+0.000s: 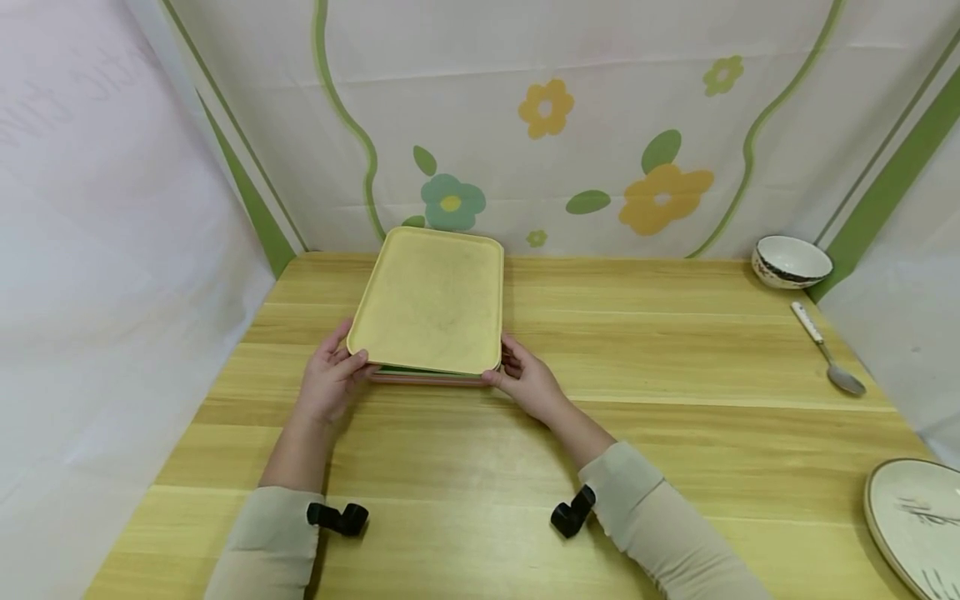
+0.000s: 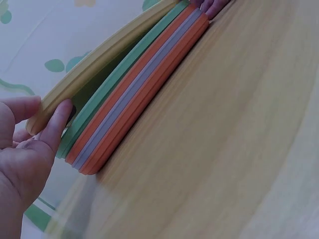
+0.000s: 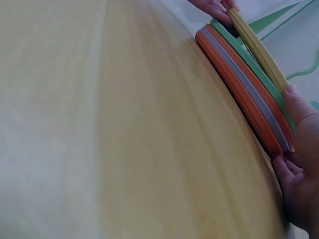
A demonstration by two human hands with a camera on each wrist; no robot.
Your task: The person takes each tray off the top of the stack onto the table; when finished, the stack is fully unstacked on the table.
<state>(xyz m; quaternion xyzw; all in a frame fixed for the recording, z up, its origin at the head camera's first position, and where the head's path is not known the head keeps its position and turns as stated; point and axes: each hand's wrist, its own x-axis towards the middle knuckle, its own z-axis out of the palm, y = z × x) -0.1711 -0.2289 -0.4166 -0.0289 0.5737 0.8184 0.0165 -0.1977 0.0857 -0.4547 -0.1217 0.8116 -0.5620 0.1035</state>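
Observation:
A yellow tray [image 1: 435, 300] tops a stack of trays. Below it lie a green tray [image 2: 124, 73], then orange and purple ones, the lowest orange tray [image 2: 144, 98] on the table. My left hand [image 1: 330, 382] pinches the yellow tray's near left corner, thumb and fingers on either side of its rim. That corner is raised, leaving a wedge-shaped gap above the green tray. At the near right corner, my right hand [image 1: 531, 385] grips the stack, its thumb on the yellow rim and its fingers low beside the orange edge. The yellow tray's right end stays close to the green one.
At the back right of the wooden table [image 1: 637, 358] stands a white bowl [image 1: 791, 262] with a dark band. A spoon [image 1: 828, 354] with a white handle lies in front of it. A patterned plate [image 1: 918, 517] is at the near right. Fabric with flowers hangs behind.

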